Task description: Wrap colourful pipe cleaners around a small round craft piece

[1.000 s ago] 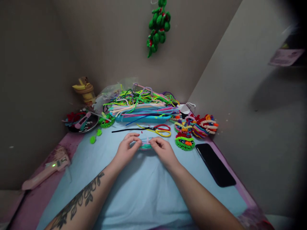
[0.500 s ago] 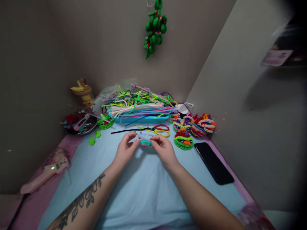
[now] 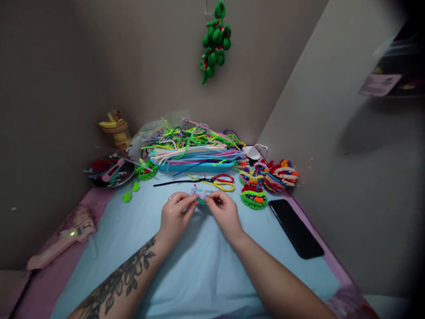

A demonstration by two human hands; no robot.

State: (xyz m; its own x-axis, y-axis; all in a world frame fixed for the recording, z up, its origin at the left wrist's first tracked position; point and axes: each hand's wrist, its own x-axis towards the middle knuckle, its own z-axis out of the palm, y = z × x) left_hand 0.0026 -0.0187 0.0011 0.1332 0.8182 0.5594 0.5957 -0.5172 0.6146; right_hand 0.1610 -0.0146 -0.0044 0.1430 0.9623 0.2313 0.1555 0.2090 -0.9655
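Observation:
Between my two hands is a small piece of bent pipe cleaners (image 3: pixel 201 194) in lilac, teal and light blue. My left hand (image 3: pixel 176 213) pinches its left end between thumb and fingers. At the right end, my right hand (image 3: pixel 225 213) grips it with thumb and forefinger. The fingers cover both ends of the piece, so its full shape is hidden. Just beyond the hands lie scissors (image 3: pixel 223 180) with red and yellow handles, and a black pipe cleaner (image 3: pixel 174 182) stretches left from them.
A blue tray (image 3: pixel 195 167) heaped with pipe cleaners (image 3: pixel 199 141) stands at the back. Fuzzy colourful figures (image 3: pixel 254 197) and a phone (image 3: pixel 295 228) lie right. Left are a metal bowl (image 3: pixel 128 175), green pom-pom-like pieces (image 3: pixel 126 196) and a lit pink glue gun (image 3: pixel 63 248).
My left hand has shifted slightly down and turned, its fingers now closer over the piece. The piece has rotated, and my hands have come a little nearer to each other.

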